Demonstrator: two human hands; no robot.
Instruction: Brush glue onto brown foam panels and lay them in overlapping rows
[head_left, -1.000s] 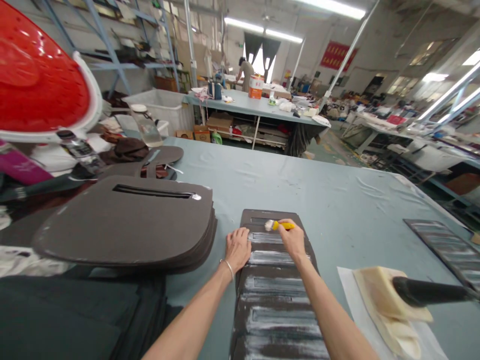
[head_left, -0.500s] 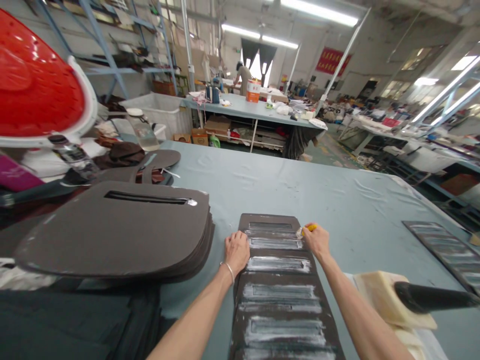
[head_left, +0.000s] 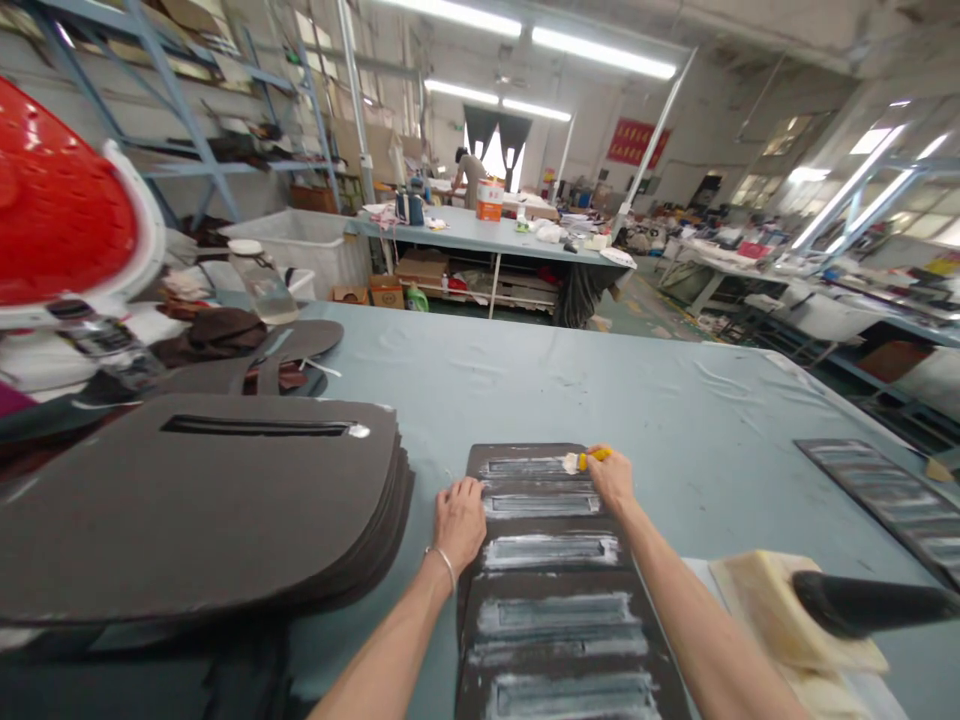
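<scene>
The left hand (head_left: 460, 522), palm down and not gripping, rests its fingertips on the left edge of the panel (head_left: 536, 580), which lies flat on the table (head_left: 517, 375) and looks light and bendable, likely tacky along its whitish streaks (the bare dark edges seem the better hold). At its far end the right hand (head_left: 613, 475) pinches the stiff yellow handle of a light, soft-bristled brush (head_left: 582, 461). The left thumb is hard to make out, the panel's near end is cut off, and the right hand hides some of its right edge.
</scene>
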